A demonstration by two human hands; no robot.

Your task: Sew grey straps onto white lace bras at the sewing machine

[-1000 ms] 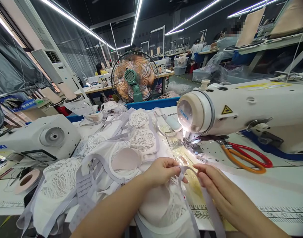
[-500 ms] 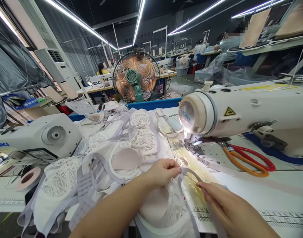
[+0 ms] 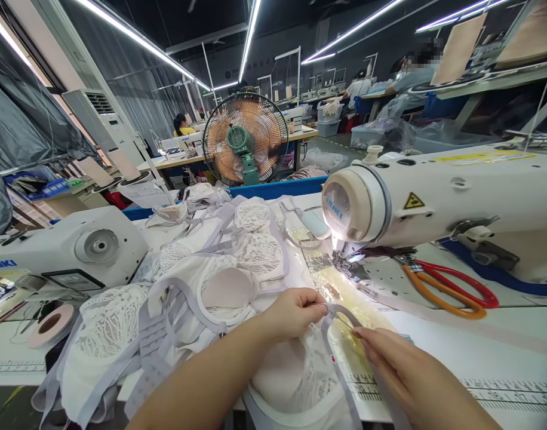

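Near the bottom centre, my left hand [image 3: 295, 310] is closed, pinching the grey-lilac edge of a white lace bra [image 3: 316, 376]. The bra lies partly under my left wrist and hangs at the table's front edge. My right hand [image 3: 385, 358] is closed, to the right and slightly lower, with fingertips on a thin metallic tool [image 3: 345, 323] whose tip points at my left fingertips. A grey-lilac strap [image 3: 345, 310] arcs between both hands. Other white lace bras [image 3: 107, 328] with lilac straps lie heaped to the left.
A white sewing machine [image 3: 426, 197] stands at right, its needle area lit, with orange-and-red-handled scissors [image 3: 448, 292] beside it. Another machine [image 3: 98, 245] and a pink tape roll [image 3: 53, 325] are at left. A fan [image 3: 244, 140] stands behind the blue edge. People sit farther back.
Both hands hold nearly the same pose. The view has shifted very slightly, and the people in the background have moved a little.
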